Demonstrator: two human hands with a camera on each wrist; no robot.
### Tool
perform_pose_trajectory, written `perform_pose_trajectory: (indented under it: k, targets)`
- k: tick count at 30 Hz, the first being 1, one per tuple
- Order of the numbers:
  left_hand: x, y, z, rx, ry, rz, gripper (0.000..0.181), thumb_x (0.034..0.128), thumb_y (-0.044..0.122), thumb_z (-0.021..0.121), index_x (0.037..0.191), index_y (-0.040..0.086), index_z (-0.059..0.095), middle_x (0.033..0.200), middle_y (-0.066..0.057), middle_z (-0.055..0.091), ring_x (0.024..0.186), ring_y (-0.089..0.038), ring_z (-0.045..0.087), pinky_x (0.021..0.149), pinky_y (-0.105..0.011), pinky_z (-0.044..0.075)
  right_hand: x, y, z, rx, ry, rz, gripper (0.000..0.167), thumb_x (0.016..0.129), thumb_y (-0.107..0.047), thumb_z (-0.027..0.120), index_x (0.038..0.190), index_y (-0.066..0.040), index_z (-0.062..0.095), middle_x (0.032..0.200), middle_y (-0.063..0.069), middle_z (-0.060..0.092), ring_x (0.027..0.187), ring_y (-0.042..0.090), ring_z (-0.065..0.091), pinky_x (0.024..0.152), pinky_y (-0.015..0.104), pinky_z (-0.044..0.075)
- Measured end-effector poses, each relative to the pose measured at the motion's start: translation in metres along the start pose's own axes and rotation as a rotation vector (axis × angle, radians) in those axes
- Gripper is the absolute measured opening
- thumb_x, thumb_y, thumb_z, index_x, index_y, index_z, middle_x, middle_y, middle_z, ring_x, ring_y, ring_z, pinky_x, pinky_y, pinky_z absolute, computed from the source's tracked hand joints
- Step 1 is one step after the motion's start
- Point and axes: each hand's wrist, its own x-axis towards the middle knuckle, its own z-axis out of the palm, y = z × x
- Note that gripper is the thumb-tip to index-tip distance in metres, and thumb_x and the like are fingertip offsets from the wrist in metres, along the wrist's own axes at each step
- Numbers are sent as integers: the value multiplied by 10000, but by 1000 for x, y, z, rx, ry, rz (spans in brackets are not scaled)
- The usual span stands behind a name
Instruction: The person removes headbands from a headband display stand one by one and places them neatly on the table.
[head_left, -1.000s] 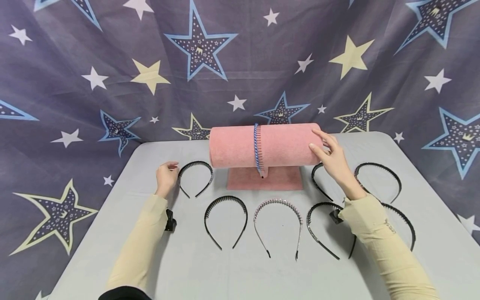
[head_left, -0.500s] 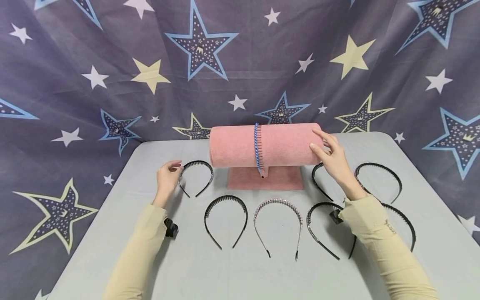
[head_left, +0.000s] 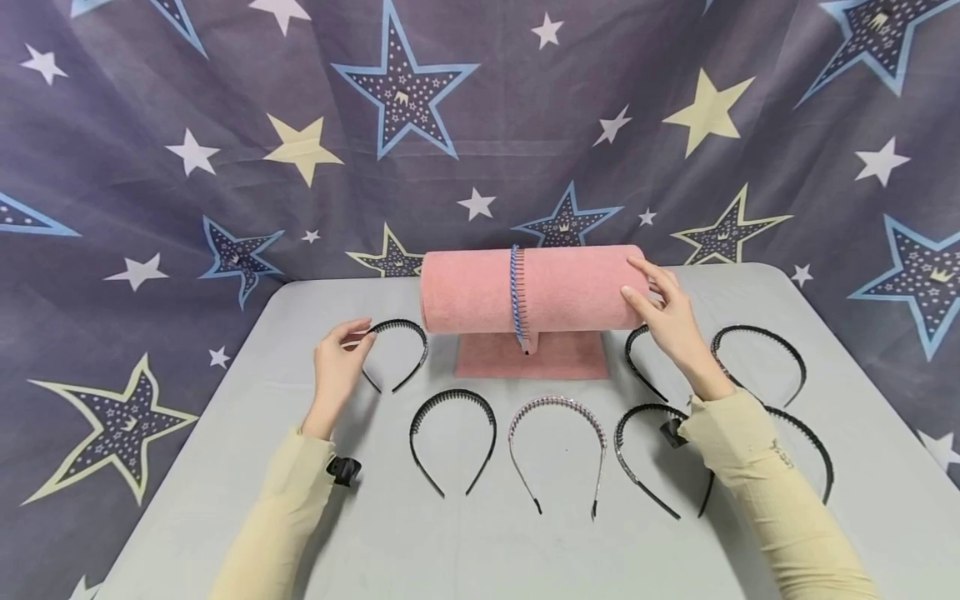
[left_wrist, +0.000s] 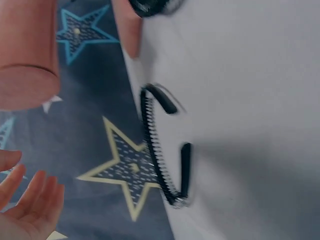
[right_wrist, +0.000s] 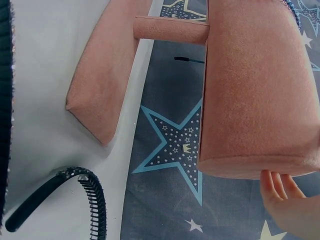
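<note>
At the left of the head view my left hand [head_left: 339, 367] reaches over the arch of a black toothed headband [head_left: 400, 323]. In the left wrist view its fingers [left_wrist: 42, 200] are spread and apart from the headband. A pink padded roll stand [head_left: 577, 287] stands at the back, its bar raised on a post above a flat base. A blue twisted headband [head_left: 516, 292] with dark teeth sits around the bar's middle. My right hand [head_left: 671, 321] rests on the bar's right end, thumb and forefinger on its surface. Other fingertips [right_wrist: 270, 181] touch the end in the right wrist view.
Several more headbands lie on the grey-white table [head_left: 525, 558]: a black one [head_left: 452, 396], a pink-and-silver one [head_left: 557, 402] and dark ones at the right, such as one behind my right arm [head_left: 759, 332]. A star-patterned cloth [head_left: 480, 133] hangs behind the table.
My left hand has moved slightly right, from beside the left black headband to over its arch. My right hand stays at the roll's end.
</note>
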Motion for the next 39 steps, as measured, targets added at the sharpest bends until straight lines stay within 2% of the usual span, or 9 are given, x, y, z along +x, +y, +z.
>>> perform_pose_trajectory:
  k: [4,8,11,14,16,18,22,30,39]
  targets:
    - [-7,14,1,-46,37,20,218,789,41,632,999,-14,647,975,-156,634,825,-229,603,751,-315,504,0,0,0,-1,1,1,407,864,-4,522,1254,63,430,1110,34,393,958,54,431,843,100,411]
    - [-14,27,2,-84,65,65,208,790,41,632,989,-16,651,958,-150,630,798,-176,590,754,-312,503,0,-1,0,0,1,3,408,865,-5,520,1256,64,427,1106,32,392,960,56,428,847,99,408]
    - [-19,37,5,-139,73,111,207,789,23,628,989,-28,649,952,-163,625,788,-76,569,762,-318,502,-1,-1,0,0,0,4,408,866,-4,518,1257,63,426,1105,28,391,963,58,428,847,97,407]
    - [-26,55,6,-176,76,161,208,784,-23,614,986,-68,635,946,-199,612,794,14,540,768,-307,499,-1,-1,0,0,0,4,407,866,-3,517,1256,65,425,1106,34,391,965,60,428,849,99,407]
    - [-32,70,6,-200,67,184,209,783,-52,603,986,-103,619,953,-229,600,819,-30,555,784,-347,496,-1,-1,0,1,0,5,407,866,-2,517,1256,64,425,1110,40,391,967,62,429,851,100,407]
    - [-35,75,10,-205,63,206,207,786,-47,604,984,-104,616,956,-223,601,839,-128,583,787,-337,497,-1,-1,0,4,-1,7,408,866,-3,517,1257,64,424,1121,51,390,970,61,430,852,100,407]
    - [-35,72,24,-254,44,245,203,784,-25,620,980,-80,624,955,-194,606,860,-306,581,781,-339,502,-1,-1,0,6,-1,4,407,864,6,515,1255,70,423,1128,66,389,968,55,433,847,94,408]
    - [-41,80,49,-303,-10,298,217,787,-13,621,999,-62,622,940,-182,606,849,-267,588,757,-352,510,-1,-2,1,7,2,1,406,862,12,516,1253,72,424,1106,40,389,963,62,435,843,91,408]
    - [-44,93,68,-300,-38,291,224,788,2,620,1009,-31,626,961,-145,606,854,-225,588,780,-275,503,-1,-2,0,3,-1,4,405,865,4,514,1255,67,424,1113,45,387,965,56,430,842,93,408]
